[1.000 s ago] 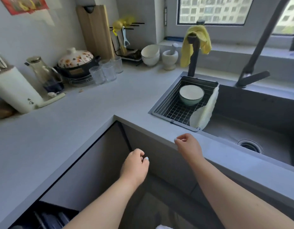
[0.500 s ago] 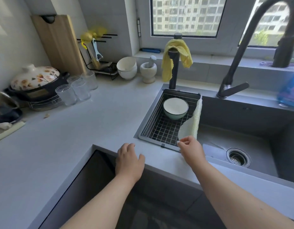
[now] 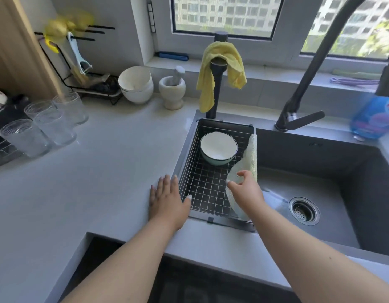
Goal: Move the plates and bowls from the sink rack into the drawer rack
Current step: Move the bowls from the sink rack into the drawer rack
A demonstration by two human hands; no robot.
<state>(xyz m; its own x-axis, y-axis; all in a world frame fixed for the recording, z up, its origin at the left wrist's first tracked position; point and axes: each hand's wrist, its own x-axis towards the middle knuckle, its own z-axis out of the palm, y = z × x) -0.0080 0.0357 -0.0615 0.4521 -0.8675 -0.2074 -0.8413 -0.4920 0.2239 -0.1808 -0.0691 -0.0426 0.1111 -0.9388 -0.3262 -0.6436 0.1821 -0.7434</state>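
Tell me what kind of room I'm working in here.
A home kitchen, most likely: a dark sink with a tall faucet, a wire sink rack holding a bowl, and drinking glasses on the counter.

Left hand [image 3: 167,201]: bare, no rings, pale polished nails. Right hand [image 3: 247,189]: bare, pale nails. Both forearms: bare, no sleeves, no watch or bracelets.

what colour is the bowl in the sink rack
The bowl is white inside with a pale mint-green outside, seen in the head view.

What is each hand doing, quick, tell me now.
Left hand: open, flat on the countertop.
Right hand: open, empty, over the cloth.
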